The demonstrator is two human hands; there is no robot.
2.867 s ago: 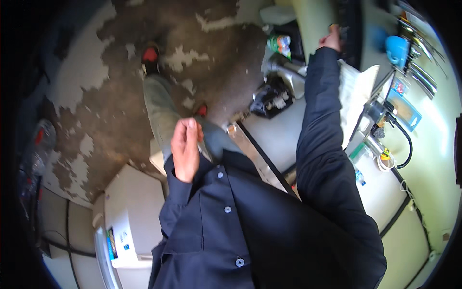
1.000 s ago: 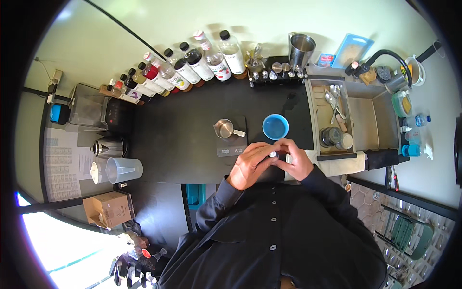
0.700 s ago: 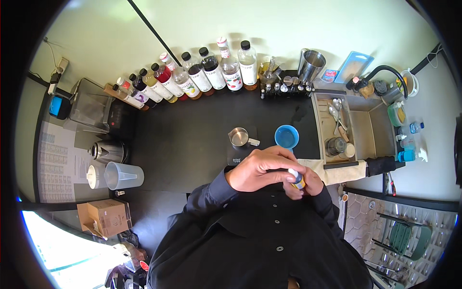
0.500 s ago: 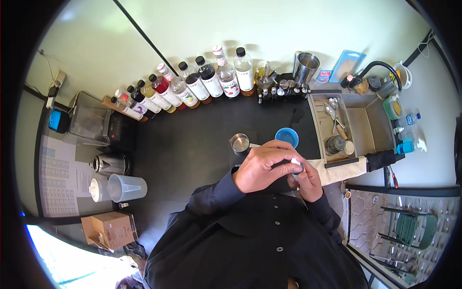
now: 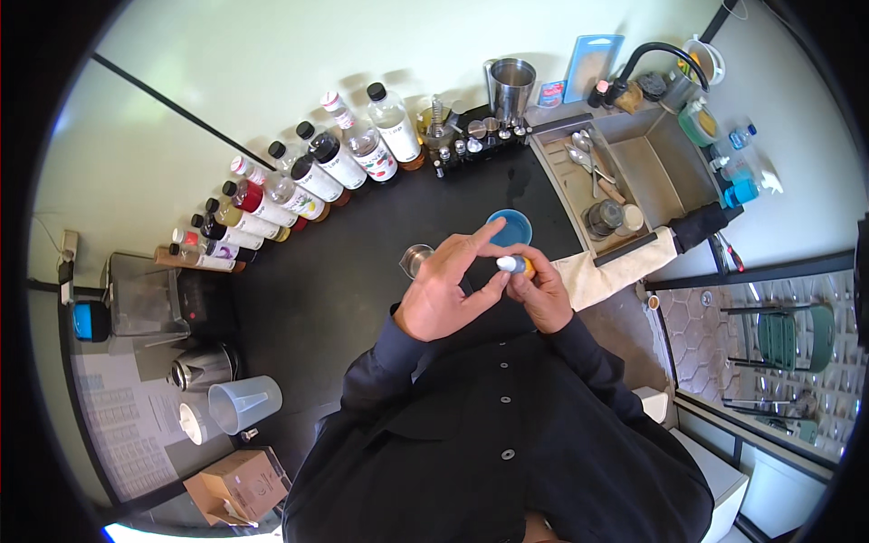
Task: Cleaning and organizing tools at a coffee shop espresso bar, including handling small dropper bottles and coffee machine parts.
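In my right hand (image 5: 543, 294) is a small bottle (image 5: 520, 264) with a white tip and a dark and yellow body, held upright between thumb and fingers. My left hand (image 5: 448, 288) is beside it with thumb and index finger spread apart; the thumb is close to the white tip, and I cannot tell whether it touches. Just beyond my hands stands a blue bowl (image 5: 518, 228), partly covered by the left fingers. A small metal pitcher (image 5: 417, 260) sits on the dark counter, its near side hidden by my left hand.
Syrup bottles (image 5: 299, 185) line the back wall. A metal shaker cup (image 5: 511, 86) stands behind a rack of bar tools (image 5: 480, 140). On the right is a sink (image 5: 647, 172) with spoons and jars, a cloth (image 5: 625, 270) over its edge. Plastic jugs (image 5: 244, 404) stand at left.
My left fingers have come away from their pinch at the bottle's white tip and spread out. The view has shifted, so the counter items appear farther left and turned.
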